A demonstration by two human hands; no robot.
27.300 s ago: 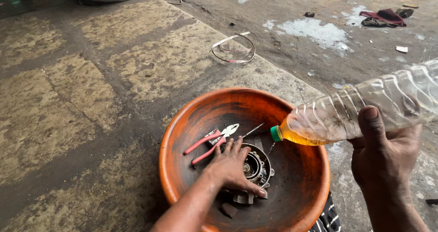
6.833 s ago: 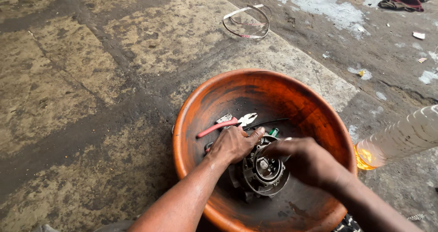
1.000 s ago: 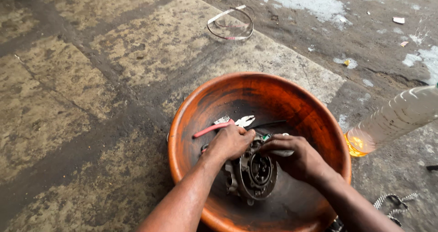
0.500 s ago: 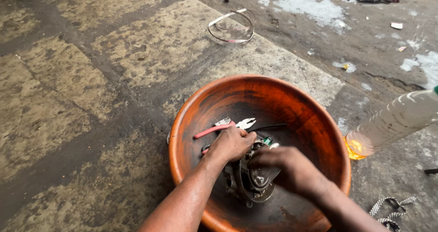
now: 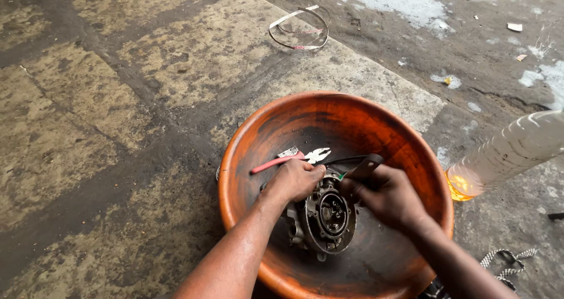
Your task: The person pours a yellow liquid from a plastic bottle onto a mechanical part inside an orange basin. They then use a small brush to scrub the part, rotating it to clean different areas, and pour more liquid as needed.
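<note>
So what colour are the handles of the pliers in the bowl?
Pink-red, seen in the head view: the pliers lie inside the bowl.

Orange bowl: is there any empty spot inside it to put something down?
Inside the orange bowl, the far wall above the red-handled pliers is bare, and so is the near floor below the round metal part. The middle is crowded: the left hand and right hand grip that part.
</note>
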